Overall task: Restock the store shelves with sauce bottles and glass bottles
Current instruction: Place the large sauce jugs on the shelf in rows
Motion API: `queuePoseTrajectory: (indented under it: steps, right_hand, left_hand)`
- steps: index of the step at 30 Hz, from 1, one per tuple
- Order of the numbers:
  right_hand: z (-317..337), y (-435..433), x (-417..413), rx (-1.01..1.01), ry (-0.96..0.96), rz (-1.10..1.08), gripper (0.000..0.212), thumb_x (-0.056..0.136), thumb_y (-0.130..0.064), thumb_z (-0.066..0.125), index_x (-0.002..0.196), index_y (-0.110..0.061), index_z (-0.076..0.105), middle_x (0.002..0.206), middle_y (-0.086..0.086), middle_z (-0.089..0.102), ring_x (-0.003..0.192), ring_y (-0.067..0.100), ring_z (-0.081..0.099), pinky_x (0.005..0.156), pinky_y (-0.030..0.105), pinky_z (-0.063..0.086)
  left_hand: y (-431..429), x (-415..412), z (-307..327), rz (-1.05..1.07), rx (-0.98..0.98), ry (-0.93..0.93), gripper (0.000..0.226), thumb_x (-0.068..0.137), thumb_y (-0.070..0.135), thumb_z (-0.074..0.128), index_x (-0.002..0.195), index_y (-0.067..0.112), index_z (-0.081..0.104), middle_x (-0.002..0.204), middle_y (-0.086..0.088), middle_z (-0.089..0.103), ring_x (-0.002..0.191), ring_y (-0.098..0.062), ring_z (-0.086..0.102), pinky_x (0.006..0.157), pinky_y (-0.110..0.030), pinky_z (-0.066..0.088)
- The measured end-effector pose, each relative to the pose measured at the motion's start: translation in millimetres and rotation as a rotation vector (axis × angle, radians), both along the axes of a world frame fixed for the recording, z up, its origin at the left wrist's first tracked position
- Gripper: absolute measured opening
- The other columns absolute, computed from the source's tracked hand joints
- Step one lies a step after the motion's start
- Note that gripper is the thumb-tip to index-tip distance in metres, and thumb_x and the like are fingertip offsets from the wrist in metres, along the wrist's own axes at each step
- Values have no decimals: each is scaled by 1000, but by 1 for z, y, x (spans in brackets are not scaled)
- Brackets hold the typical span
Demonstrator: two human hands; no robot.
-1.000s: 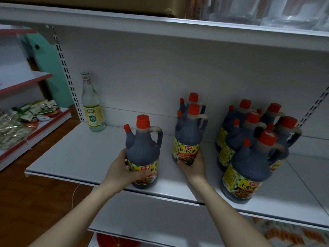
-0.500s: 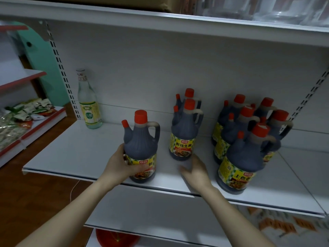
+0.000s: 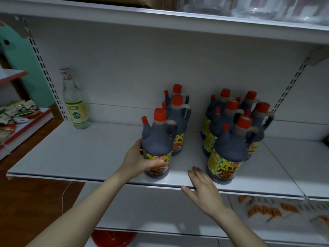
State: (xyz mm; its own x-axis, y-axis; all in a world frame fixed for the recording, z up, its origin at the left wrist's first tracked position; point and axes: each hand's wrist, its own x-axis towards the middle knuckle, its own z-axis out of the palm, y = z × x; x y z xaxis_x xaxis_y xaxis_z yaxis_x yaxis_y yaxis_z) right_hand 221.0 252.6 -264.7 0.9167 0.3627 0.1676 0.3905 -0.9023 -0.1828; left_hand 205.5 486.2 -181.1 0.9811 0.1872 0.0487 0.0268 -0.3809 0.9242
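Note:
My left hand (image 3: 140,162) grips a dark sauce bottle (image 3: 157,139) with a red cap and yellow label, upright near the front edge of the white shelf (image 3: 74,157). Directly behind it stand two more sauce bottles (image 3: 179,118) in a row. Several sauce bottles (image 3: 231,132) are clustered to the right. My right hand (image 3: 203,189) hovers with fingers spread at the shelf's front edge, between the held bottle and the cluster, holding nothing. A clear glass bottle (image 3: 75,102) with a green label stands at the shelf's back left.
Glass jars (image 3: 258,6) sit on the shelf above. A lower shelf (image 3: 160,211) runs beneath, with orange packets (image 3: 267,209) at its right. Snack packets (image 3: 16,111) lie on a red-edged rack to the left. A red object (image 3: 112,237) shows at the bottom.
My left hand has slid its sauce bottle to the right, in front of the two-bottle row. My right hand let go of the middle bottle and drew back to the shelf's front edge.

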Motion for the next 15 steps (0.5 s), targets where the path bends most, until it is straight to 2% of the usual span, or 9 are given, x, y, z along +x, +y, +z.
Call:
queuePoseTrajectory:
  steps: [3, 8, 12, 15]
  right_hand:
    - [-3, 0, 1, 7, -12, 10, 75, 91, -64, 12, 108, -16, 67, 114, 6, 67, 103, 21, 65, 80, 34, 53]
    - [-3, 1, 1, 1, 1, -8, 75, 91, -63, 11, 108, -15, 67, 115, 7, 66, 105, 22, 64, 82, 34, 52]
    - [-5, 2, 1, 6, 9, -6, 75, 91, -63, 13, 111, -13, 65, 118, 9, 65, 107, 25, 63, 84, 38, 52]
    - [-4, 2, 0, -5, 13, -14, 75, 91, -63, 12, 111, -15, 65, 118, 7, 65, 107, 23, 63, 84, 36, 52]
  left_hand:
    - [-14, 8, 0, -26, -11, -20, 73, 55, 28, 88, 113, 26, 43, 99, 18, 55, 90, -2, 55, 68, -8, 42]
    - [-21, 13, -3, -63, -46, -33, 70, 61, 18, 84, 118, 22, 42, 105, 12, 54, 94, -7, 54, 70, -9, 42]
    - [-21, 14, -8, -61, -53, -41, 72, 57, 24, 87, 114, 27, 42, 104, 15, 56, 96, -9, 57, 74, -14, 45]
    - [-24, 15, -12, -80, -68, -46, 76, 52, 31, 87, 114, 27, 43, 102, 18, 57, 97, -9, 58, 76, -16, 47]
